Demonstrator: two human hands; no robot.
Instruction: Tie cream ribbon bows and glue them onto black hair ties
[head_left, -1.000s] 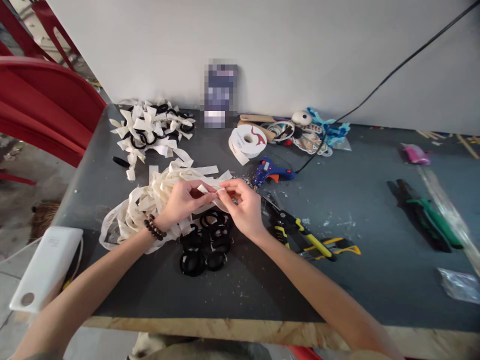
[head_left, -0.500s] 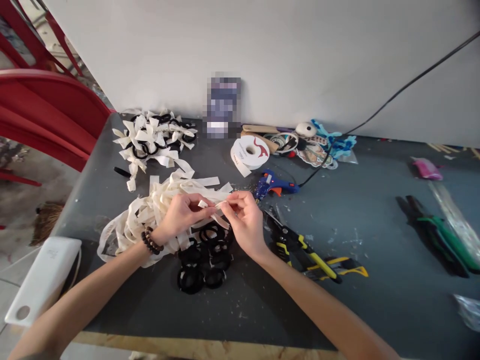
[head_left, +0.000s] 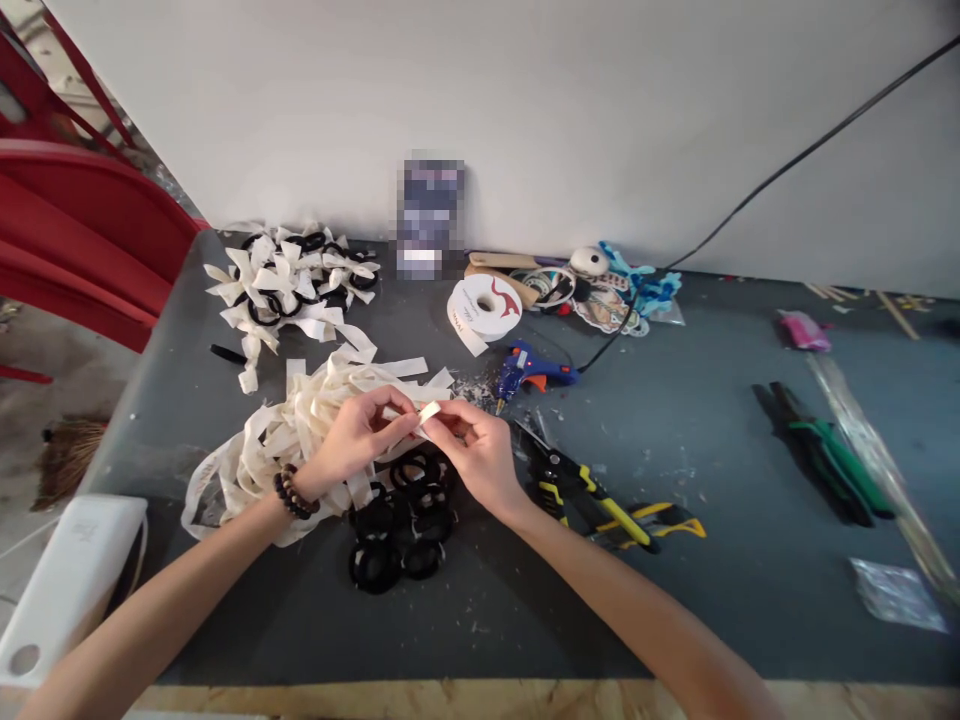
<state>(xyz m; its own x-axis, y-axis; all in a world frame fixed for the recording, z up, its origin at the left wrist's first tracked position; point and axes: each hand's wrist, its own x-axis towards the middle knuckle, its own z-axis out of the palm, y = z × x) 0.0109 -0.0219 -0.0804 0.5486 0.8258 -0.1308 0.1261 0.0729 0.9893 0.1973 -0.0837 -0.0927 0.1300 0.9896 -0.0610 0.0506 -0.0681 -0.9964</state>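
Note:
Between my fingertips is a piece of cream ribbon, its short end pointing up. My left hand pinches it from one side, and my right hand pinches it from the other; the fingers hide most of the strip. Under and left of my left hand lies a tangled heap of cream ribbon. Several black hair ties are grouped on the table just below my hands. A blue glue gun rests beyond my right hand, close to a white ribbon spool.
Black hair ties with cream bows are piled at the back left. Yellow-black pliers lie right of my right hand, green-handled pliers farther right. A white power bank sits at the left edge. A black cable crosses the wall.
My hands have drawn closer together around the ribbon piece, and its end now sticks up between the fingertips. The view has shifted slightly to the right.

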